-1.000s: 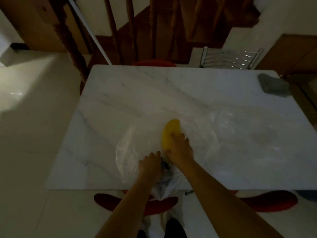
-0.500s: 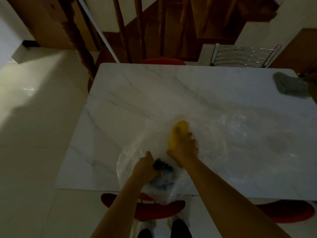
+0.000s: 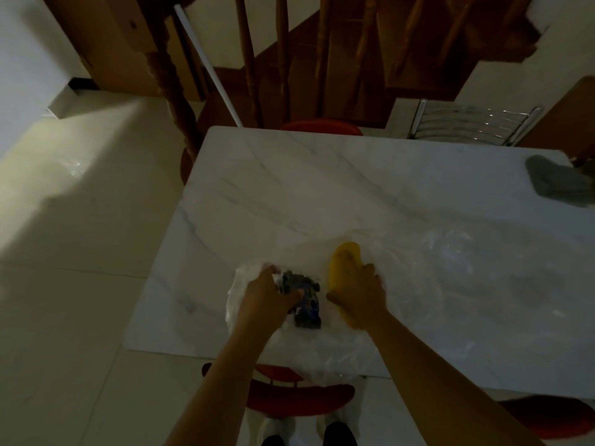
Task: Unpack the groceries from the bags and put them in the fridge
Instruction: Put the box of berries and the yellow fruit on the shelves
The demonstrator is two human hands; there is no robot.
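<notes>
Now the dark, bluish bundle (image 3: pixel 304 300) was out in plain sight, where a second earlier it had been barely a glimpse under the left hand (image 3: pixel 269 296). The hands had drawn apart too, and the clear plastic bag (image 3: pixel 322 349) had been spread open near the front edge of the marble table (image 3: pixel 289 194), part of it hanging over that edge. By my reading, that meant the unpacking was properly under way, though nothing had left the table and no fridge was in view.

And the grips! The left hand was curled around the bundle's left side, thumb and fingers closed onto it, with film bunched beside the knuckles. The right hand (image 3: pixel 359 297) lay over the near end of the yellow fruit (image 3: pixel 344 262), fingers wrapped onto it and the far end poking out beyond them. Whether bag film sat between palm and fruit, I could not tell. Both items sat just beside each other, apparently inside the bag.
</notes>
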